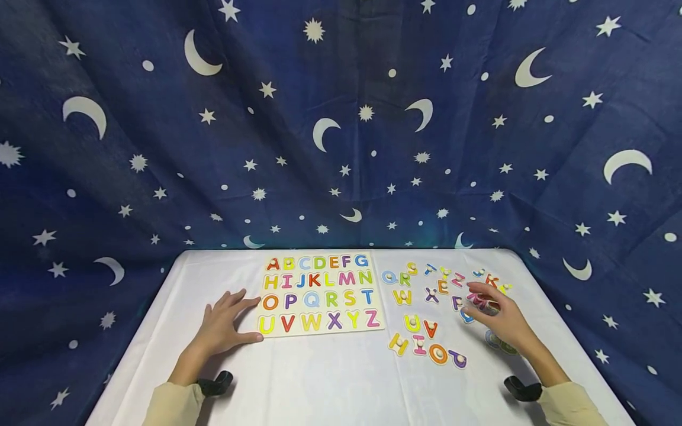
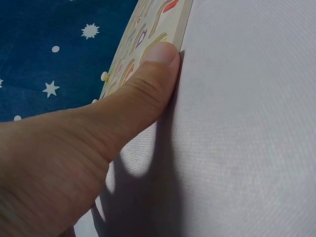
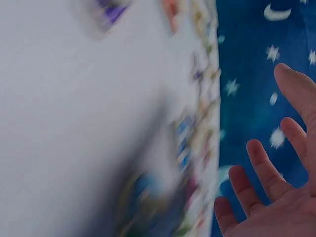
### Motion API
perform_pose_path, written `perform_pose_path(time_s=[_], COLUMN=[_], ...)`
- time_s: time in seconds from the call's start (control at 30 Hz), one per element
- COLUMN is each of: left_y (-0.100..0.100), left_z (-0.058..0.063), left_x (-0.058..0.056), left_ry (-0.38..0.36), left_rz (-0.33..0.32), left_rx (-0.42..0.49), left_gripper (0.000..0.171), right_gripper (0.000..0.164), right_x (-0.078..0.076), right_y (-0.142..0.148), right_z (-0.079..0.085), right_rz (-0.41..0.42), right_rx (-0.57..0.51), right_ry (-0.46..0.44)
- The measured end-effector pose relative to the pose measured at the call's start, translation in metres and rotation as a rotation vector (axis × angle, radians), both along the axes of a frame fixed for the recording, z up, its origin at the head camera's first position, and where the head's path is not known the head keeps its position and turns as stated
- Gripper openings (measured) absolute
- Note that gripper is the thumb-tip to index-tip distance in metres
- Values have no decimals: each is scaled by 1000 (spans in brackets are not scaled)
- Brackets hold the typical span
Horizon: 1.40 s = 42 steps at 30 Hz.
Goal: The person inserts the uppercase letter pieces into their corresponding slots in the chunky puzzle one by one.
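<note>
My left hand (image 1: 226, 322) rests at the left edge of a white alphabet puzzle board (image 1: 376, 302), fingers spread. In the left wrist view its thumb (image 2: 143, 91) presses on the board's near corner. Knobbed pieces A (image 1: 273, 264) and B (image 1: 289, 263) sit in the top row. My right hand (image 1: 503, 319) hovers over loose knobbed letters at the right, its fingers apart and nothing between them. Under and beside its fingers lie a pink letter piece (image 1: 476, 300), a blue letter piece (image 1: 466, 316) and a purple F (image 1: 457, 303), partly covered.
Several more loose letters lie right of the board, among them a yellow U (image 1: 412, 323), red V (image 1: 430, 329), orange O (image 1: 438, 354) and purple P (image 1: 457, 359). A white cloth covers the table (image 1: 319, 384). Behind hangs a blue star-and-moon curtain (image 1: 341, 148).
</note>
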<state>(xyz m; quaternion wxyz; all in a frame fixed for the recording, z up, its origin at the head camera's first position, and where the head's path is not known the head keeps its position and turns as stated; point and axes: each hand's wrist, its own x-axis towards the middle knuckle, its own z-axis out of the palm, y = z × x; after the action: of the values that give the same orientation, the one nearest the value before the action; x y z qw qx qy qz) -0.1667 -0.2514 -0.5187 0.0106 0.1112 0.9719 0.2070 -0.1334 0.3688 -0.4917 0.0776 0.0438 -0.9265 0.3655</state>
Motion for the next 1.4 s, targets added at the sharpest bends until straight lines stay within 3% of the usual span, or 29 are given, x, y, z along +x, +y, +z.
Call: perform_pose_path(time_s=[0.2, 0.4, 0.67, 0.93, 1.4], left_y=[-1, -1, -1, 0, -1], left_z=[0, 1, -1, 0, -1], left_x=[0, -1, -1, -2, -3], left_ry=[4, 18, -2, 0, -5], left_rz=[-7, -18, -10, -8, -7], left_rx=[-1, 4, 2, 8, 9], left_gripper=[92, 91, 92, 91, 91], right_gripper=[56, 46, 25, 24, 20], right_x=[28, 42, 45, 48, 49], right_y=[32, 48, 50, 53, 56], right_z=[-18, -29, -38, -40, -44], right_rz=[-61, -74, -37, -86, -136], right_rx=[38, 47, 59, 107, 70], right_ry=[0, -37, 19, -2, 1])
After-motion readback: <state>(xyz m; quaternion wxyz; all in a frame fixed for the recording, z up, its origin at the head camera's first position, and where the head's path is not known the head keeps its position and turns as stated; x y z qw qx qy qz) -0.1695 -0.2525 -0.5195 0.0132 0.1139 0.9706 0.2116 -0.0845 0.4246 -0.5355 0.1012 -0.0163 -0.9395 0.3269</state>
